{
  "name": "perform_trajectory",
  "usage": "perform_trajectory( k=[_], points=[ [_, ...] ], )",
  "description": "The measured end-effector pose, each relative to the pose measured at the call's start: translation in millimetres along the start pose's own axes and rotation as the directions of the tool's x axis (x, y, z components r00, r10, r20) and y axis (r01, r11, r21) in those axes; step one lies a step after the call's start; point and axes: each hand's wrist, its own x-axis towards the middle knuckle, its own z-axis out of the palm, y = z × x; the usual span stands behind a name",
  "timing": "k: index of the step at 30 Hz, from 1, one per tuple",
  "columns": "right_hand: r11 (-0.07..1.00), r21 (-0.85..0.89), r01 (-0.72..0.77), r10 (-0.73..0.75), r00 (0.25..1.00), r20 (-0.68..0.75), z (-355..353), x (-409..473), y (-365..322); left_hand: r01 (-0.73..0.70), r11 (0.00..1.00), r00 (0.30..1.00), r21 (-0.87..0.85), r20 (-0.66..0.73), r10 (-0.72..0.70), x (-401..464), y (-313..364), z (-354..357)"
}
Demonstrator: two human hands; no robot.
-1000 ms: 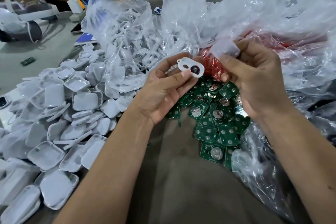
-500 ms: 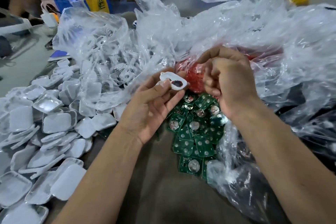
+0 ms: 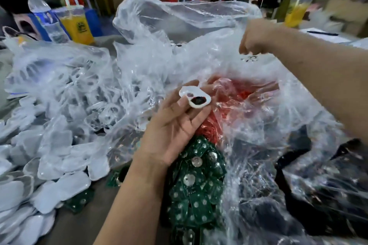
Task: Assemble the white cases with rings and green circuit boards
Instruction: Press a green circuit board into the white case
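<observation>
One white case [image 3: 194, 98] is sitting pinched in the left hand [image 3: 175, 125], while the right hand [image 3: 256, 39], fingers curled on something unclear, is hovering far right over the clear bag [image 3: 179, 32], well apart from the near green circuit boards [image 3: 196, 189].

A white case [image 3: 194, 98] is showing a dark hole; green boards [image 3: 196, 191] are carrying silver dots; red bag [image 3: 229, 93].

Left hand [image 3: 171, 125] was raised at centre frame, palm toward the camera, forearm entering from the bottom edge. Thumb and fingertips [image 3: 205, 87] pinched a small item at its edges. Right hand [image 3: 256, 38] was extended forward and up at upper right, forearm crossing in from the right edge. Fingers curled downward; what they held, if anything, was unclear.
</observation>
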Motion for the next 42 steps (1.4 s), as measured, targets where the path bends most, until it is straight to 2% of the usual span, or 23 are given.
perform_trajectory(
  k=[2,6,8,14,18,23,27,31,33,35,36,37,38,39,40,42],
  points=[
    [0.98,-0.184,0.077,-0.054,0.99,0.128,21.2,12.3,6.8,0.018,1.0,1.0,0.008,0.016,-0.018,3.5,0.1,-5.7],
    [0.973,-0.192,0.128,-0.096,0.981,0.169,56.5,33.7,11.4,0.033,0.999,0.997,0.031,0.066,-0.035,6.6,1.1,-9.2],
    [0.983,-0.159,0.095,-0.075,0.989,0.126,64.6,38.2,8.8,0.034,0.999,0.998,0.022,0.045,-0.035,7.4,0.5,-10.7],
    [0.996,-0.017,-0.085,0.081,0.983,-0.162,69.3,34.6,13.0,0.024,0.999,0.998,0.043,0.065,-0.027,5.2,1.4,-8.6],
    [0.986,0.112,-0.126,0.144,0.976,-0.163,58.2,29.8,21.8,0.017,0.999,0.999,0.032,0.044,-0.019,2.4,1.5,-7.3],
    [0.973,0.182,-0.144,0.171,0.975,-0.143,47.1,18.0,26.6,0.003,1.0,1.0,0.015,0.012,-0.003,-3.2,0.6,-4.6],
    [0.958,0.241,-0.155,0.205,0.958,-0.2,40.1,3.1,23.5,-0.01,1.0,1.0,0.016,-0.029,0.01,-8.1,0.0,-1.9],
    [0.894,0.439,-0.093,0.252,0.913,-0.32,25.7,-22.2,16.7,-0.027,0.999,0.999,0.043,-0.033,0.029,-12.4,3.1,1.1],
    [0.736,0.676,0.042,0.314,0.863,-0.396,14.1,-48.2,0.2,-0.035,0.998,0.999,0.054,-0.031,0.037,-15.6,3.7,2.7],
    [0.545,0.8,0.249,0.259,0.858,-0.444,6.0,-88.2,-30.7,-0.034,0.997,0.998,0.074,-0.054,0.038,-24.3,6.1,0.8],
    [0.419,0.843,0.337,0.201,0.871,-0.448,5.5,-109.6,-46.4,-0.029,0.995,0.997,0.1,-0.072,0.037,-29.1,7.9,-1.2],
    [0.247,0.898,0.363,0.128,0.907,-0.402,8.7,-131.9,-61.8,-0.026,0.991,0.995,0.135,-0.093,0.039,-36.3,11.1,-4.6],
    [0.081,0.938,0.337,0.036,0.939,-0.341,15.0,-151.7,-73.8,-0.026,0.985,0.993,0.17,-0.109,0.045,-43.3,14.9,-7.6],
    [-0.035,0.957,0.287,-0.055,0.956,-0.288,24.1,-170.4,-85.3,-0.032,0.979,0.99,0.2,-0.127,0.059,-53.0,20.2,-11.4],
    [-0.105,0.966,0.237,-0.125,0.96,-0.249,34.5,-185.5,-93.2,-0.039,0.973,0.987,0.226,-0.143,0.073,-62.1,25.0,-14.8],
    [-0.176,0.969,0.176,-0.216,0.953,-0.212,57.5,-205.5,-106.7,-0.046,0.958,0.982,0.282,-0.166,0.096,-81.7,33.5,-21.5]
  ],
)
